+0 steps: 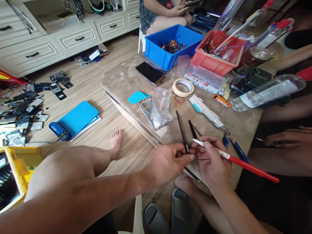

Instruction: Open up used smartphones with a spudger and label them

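Observation:
My left hand (168, 162) is closed, thumb and fingers pinching a thin, dark, flat piece (181, 128) seen nearly edge-on; its kind is unclear. Held in my right hand (214, 159) is a slim red-and-white pen-like tool (251, 167), its white pointed tip towards my left hand. Both hands are close together over the near table edge. Beyond them lie a black tweezers-like tool (192, 129), an opened phone (148, 112) partly under a clear plastic bag (162, 102), and a white-and-teal handheld device (204, 110).
On the table (119, 76) are a dark phone (150, 73), a tape roll (182, 87), a blue bin (161, 53), a red bin (212, 61) and a clear bottle (270, 92). Phone parts (26, 107) cover the floor at left. Other people sit nearby.

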Motion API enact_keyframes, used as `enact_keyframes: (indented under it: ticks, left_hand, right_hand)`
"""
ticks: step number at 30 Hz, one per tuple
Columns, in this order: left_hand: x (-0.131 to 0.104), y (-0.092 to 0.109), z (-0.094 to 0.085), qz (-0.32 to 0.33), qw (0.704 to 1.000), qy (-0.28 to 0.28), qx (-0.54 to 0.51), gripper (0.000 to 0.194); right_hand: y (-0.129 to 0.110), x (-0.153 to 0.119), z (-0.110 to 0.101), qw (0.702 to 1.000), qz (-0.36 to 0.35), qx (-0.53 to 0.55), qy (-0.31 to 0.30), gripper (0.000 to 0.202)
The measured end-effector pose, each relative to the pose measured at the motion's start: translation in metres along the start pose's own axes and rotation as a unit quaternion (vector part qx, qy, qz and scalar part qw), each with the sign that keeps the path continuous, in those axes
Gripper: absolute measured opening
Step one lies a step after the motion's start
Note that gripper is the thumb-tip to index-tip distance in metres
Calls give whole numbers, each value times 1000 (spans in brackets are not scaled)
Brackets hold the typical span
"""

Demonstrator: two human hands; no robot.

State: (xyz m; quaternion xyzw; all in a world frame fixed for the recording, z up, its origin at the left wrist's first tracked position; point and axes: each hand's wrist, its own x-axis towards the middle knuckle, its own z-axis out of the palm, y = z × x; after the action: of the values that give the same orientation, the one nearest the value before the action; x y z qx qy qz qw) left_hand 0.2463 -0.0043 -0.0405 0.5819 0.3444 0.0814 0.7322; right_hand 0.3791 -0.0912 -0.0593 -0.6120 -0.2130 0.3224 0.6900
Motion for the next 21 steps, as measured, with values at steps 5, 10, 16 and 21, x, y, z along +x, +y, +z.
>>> enact_keyframes:
  ticks: [5, 10, 16, 21]
  left_hand:
    - [3, 6, -4, 110, 976, 22, 184, 29]
    - [5, 10, -5, 150, 951, 3, 269, 25]
    - [8, 5, -6, 190, 944, -5, 270, 21]
    - [8, 0, -6, 178, 962, -13, 208, 15]
  right_hand:
    - [-4, 3, 3, 1000, 13, 17, 20, 14]
    - [-4, 6, 4, 998, 10, 33, 55, 15]
    - [-4, 8, 8, 997, 3, 32, 65, 9]
    - [-4, 9, 9, 997, -16, 25, 74, 9]
